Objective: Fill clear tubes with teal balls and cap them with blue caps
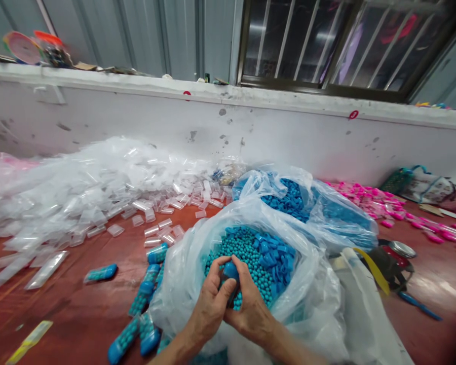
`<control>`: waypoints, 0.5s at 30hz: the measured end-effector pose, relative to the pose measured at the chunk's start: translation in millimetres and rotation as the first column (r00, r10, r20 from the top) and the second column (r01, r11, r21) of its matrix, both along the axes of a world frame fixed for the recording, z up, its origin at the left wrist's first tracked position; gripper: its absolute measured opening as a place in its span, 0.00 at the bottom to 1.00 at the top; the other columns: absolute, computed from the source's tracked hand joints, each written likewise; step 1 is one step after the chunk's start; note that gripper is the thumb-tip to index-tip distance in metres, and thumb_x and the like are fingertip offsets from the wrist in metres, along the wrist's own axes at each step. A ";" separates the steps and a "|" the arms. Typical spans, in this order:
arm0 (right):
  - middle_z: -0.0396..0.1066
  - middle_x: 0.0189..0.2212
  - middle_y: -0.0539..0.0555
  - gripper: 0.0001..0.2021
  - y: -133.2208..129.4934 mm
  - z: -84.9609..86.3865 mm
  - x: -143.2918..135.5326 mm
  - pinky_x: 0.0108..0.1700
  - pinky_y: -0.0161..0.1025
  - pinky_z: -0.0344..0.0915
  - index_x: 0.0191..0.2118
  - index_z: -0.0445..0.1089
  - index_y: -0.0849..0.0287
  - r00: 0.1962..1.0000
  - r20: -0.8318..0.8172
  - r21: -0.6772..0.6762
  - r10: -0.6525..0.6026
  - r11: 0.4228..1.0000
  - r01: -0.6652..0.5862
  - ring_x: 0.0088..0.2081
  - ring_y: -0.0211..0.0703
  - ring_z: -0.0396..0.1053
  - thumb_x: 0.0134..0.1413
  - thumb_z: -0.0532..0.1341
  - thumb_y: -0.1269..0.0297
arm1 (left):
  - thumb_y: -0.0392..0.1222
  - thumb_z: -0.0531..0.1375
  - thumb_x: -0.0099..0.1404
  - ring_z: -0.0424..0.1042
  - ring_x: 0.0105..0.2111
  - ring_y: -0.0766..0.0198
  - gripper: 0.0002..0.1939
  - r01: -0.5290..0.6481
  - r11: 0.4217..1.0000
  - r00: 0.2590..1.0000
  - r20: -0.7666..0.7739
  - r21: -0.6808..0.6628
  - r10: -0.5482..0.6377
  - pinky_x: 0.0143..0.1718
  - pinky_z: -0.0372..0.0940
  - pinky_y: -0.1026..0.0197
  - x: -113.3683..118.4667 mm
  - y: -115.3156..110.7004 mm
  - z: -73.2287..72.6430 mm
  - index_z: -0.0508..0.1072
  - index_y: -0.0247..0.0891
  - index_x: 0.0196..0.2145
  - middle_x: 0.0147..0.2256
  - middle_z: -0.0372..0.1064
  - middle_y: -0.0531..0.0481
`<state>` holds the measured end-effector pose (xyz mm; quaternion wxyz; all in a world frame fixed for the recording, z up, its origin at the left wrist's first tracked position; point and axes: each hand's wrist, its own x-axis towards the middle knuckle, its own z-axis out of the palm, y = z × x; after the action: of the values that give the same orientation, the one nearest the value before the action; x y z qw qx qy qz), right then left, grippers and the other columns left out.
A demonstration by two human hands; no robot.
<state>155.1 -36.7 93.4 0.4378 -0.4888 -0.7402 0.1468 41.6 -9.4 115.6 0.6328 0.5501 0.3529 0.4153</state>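
Observation:
My left hand and my right hand are closed together around one small blue-capped container, thumbs and fingers wrapped about it. Its blue end points up and away; the lower part is mostly hidden by my fingers. Both hands are above an open clear plastic bag. Inside it lie teal beads and, on the right, a heap of blue plastic caps. Left of the bag are several bead-filled containers with blue ends, one of them lying apart.
A large pile of clear plastic tubes covers the table's far left. Behind the near bag stands another bag of blue pieces. Pink pieces spread at far right. A white wall closes the back.

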 end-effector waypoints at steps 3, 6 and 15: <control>0.56 0.52 0.64 0.37 -1.2 1.0 -0.9 0.51 0.45 0.61 0.59 0.41 0.62 1.000 -0.014 -0.010 0.003 1.000 -0.003 0.53 0.51 0.58 0.42 0.58 0.72 | 0.49 0.55 0.58 0.61 0.23 0.68 0.22 -0.003 1.000 1.000 -0.005 -0.016 0.003 0.23 0.57 0.67 -1.6 -0.9 -1.7 0.57 0.39 0.48 0.26 0.62 0.55; 0.58 0.50 0.65 0.37 -4.0 -6.4 -4.9 0.48 0.47 0.63 0.58 0.44 0.62 0.999 0.046 -0.061 -0.020 0.998 0.023 0.50 0.54 0.61 0.40 0.60 0.70 | 0.48 0.53 0.59 0.62 0.24 0.68 0.14 -0.062 0.998 0.997 -0.045 0.029 0.063 0.26 0.59 0.67 0.0 -4.6 -5.6 0.61 0.39 0.40 0.27 0.62 0.55; 0.59 0.53 0.60 0.47 2.7 6.9 2.9 0.45 0.41 0.63 0.62 0.40 0.58 0.922 0.219 -0.457 0.321 0.868 -0.194 0.45 0.49 0.66 0.40 0.66 0.52 | 0.49 0.49 0.60 0.70 0.32 0.60 0.16 -0.081 0.931 0.759 -0.583 0.356 0.289 0.35 0.64 0.60 -73.2 2.6 1.9 0.63 0.40 0.43 0.31 0.71 0.50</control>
<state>158.0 -34.0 100.3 0.1843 -0.4844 -0.8046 0.2899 -31.6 -6.8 117.5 0.3401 0.7104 0.5268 0.3197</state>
